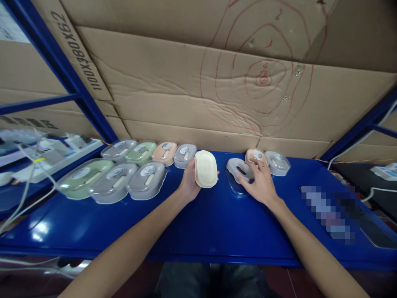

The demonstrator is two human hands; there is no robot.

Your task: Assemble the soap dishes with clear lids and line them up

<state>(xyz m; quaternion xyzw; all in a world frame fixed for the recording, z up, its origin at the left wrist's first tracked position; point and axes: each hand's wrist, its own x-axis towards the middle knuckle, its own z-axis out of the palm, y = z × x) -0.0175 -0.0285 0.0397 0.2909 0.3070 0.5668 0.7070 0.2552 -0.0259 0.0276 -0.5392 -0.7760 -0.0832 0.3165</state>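
Blue metal shelf [192, 223] runs under everything, cardboard sheet [173, 95] propped behind as a backstop so nothing slides off the far edge. Far left, cables and white power strips [46, 159] sit on the next shelf, apart from my work. Then the finished-looking cases [124, 174]: two rows of lidded oval boxes, green, grey, peach, packed touching side by side, labels up, probably lined so they stay countable. My left hand [190, 184] comes next, fingers curled round a cream oval tray [206, 169], held tilted up on edge just off the shelf, thumb at the near rim; gripped from the side so the hollow face stays free. Right of it, my right hand [259, 182] lies spread, fingertips pressing down on a grey oval lid [240, 170] that sits over a clear base on the shelf, flat pressure keeps it from skating on the slick paint. Just behind the fingers, a peach case [256, 155] and a grey case [277, 162] stand touching each other. Far right, a blurred-out patch, more cable, a white device; can't tell more.
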